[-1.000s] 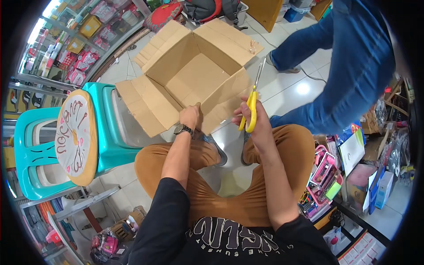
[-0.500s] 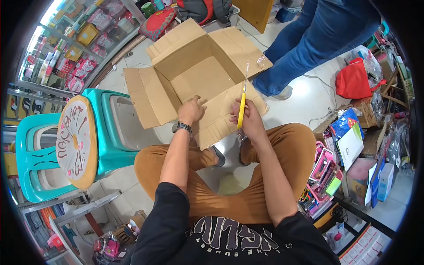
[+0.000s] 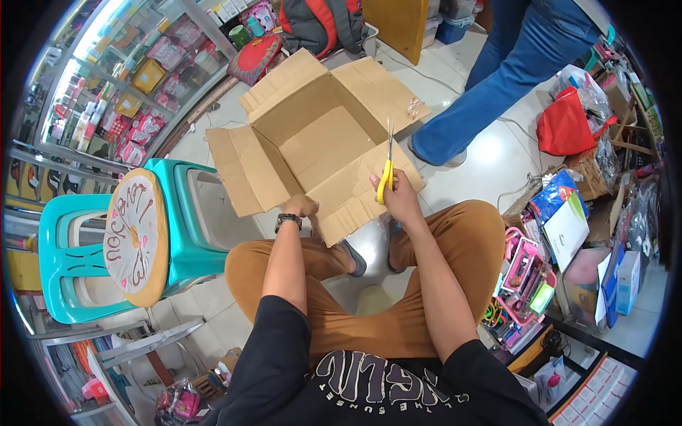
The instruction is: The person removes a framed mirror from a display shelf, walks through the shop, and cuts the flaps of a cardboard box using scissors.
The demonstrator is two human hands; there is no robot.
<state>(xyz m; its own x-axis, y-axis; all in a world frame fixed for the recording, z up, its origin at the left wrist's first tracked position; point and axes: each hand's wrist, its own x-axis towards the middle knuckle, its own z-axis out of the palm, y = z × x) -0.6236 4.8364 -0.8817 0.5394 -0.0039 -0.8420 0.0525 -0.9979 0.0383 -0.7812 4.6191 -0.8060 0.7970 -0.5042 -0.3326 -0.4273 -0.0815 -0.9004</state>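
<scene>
An open cardboard box [image 3: 323,138] stands on the tiled floor in front of my knees, its flaps folded outward and its inside bare. My left hand [image 3: 301,206] is closed on the near corner of the box, by the edge of the near flap. In my right hand [image 3: 399,195] is a pair of scissors [image 3: 387,177] with yellow handles, its blades pointing up and away from me, above the near right flap. The blades look closed together.
Teal plastic stools [image 3: 192,213] with a round decorated board [image 3: 136,238] stand at the left. A person in jeans [image 3: 490,92] is beyond the box at the right. Stacked goods, a red bag [image 3: 568,124] and a pink basket [image 3: 526,277] line the right side.
The person in jeans has moved further away. My left hand has gone from over the near flap to the box's near corner. The scissors have lowered slightly in my right hand.
</scene>
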